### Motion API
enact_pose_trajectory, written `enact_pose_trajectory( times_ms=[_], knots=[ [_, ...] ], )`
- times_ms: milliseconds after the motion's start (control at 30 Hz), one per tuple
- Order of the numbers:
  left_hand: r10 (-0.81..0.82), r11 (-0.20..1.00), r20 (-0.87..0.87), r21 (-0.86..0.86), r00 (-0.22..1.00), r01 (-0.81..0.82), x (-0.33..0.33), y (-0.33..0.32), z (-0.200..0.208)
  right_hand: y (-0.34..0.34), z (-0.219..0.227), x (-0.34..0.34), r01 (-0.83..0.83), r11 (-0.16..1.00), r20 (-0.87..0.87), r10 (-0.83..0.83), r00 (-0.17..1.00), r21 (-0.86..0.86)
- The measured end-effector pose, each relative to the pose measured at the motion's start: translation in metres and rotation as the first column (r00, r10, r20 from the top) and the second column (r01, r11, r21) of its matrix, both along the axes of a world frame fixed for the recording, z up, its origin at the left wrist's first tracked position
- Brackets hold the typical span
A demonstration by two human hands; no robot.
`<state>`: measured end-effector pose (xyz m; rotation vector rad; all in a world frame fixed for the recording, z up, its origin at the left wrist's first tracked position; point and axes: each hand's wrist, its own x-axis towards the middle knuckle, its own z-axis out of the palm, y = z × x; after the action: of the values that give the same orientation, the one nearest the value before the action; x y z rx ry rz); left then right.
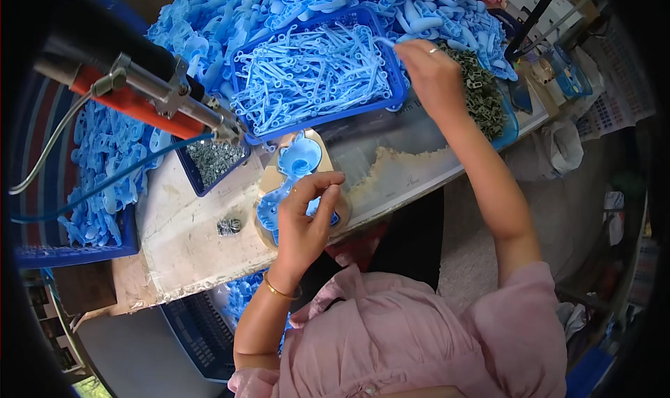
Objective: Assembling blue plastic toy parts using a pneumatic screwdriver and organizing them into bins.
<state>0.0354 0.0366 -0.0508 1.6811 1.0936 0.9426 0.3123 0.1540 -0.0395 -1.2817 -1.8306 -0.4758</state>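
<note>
My left hand (307,220) is closed in a pinch above a tan wooden holding block (340,166). Whatever sits between its fingertips, if anything, is hidden. On the block lies a light blue moulded plastic part (300,155) with a round cup at its far end; my hand covers some of its near end. My right hand (434,77) reaches to the right rim of a dark blue tray (403,84) heaped with slim light blue plastic links (314,73). Its fingers are closed, and a small light blue plastic piece (384,42) shows at their tips.
Loose blue plastic parts (209,21) pile up behind the tray. Grey-green metal clips (481,94) fill a container at right; small metal pieces (215,162) fill a bin at left. A metal-and-orange tool (139,98) juts over the table from the left, trailing a blue hose (105,183).
</note>
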Motion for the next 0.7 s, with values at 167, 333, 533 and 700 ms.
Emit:
enact_pose_trajectory(
  times_ms=[167,333,533,700],
  knots=[
    [-0.001,0.989,0.090,-0.150,0.996,0.015,0.010,0.002,0.003,-0.016,0.021,-0.004,0.075,0.984,-0.270,-0.117,0.956,-0.164],
    [0.214,0.945,0.454,-0.319,0.865,-0.067,0.025,0.008,0.009,-0.074,0.006,-0.066,-0.774,0.612,-0.982,-0.028,0.187,-0.165],
    [0.259,0.927,0.542,-0.373,0.800,-0.047,0.017,0.012,-0.002,-0.101,-0.010,-0.065,-0.758,0.461,-0.860,-0.024,0.509,-0.461],
    [0.270,0.927,0.464,-0.363,0.844,-0.097,0.004,0.006,0.007,-0.042,0.001,0.080,0.279,0.905,-0.110,-0.329,0.938,-0.322]
  ],
)
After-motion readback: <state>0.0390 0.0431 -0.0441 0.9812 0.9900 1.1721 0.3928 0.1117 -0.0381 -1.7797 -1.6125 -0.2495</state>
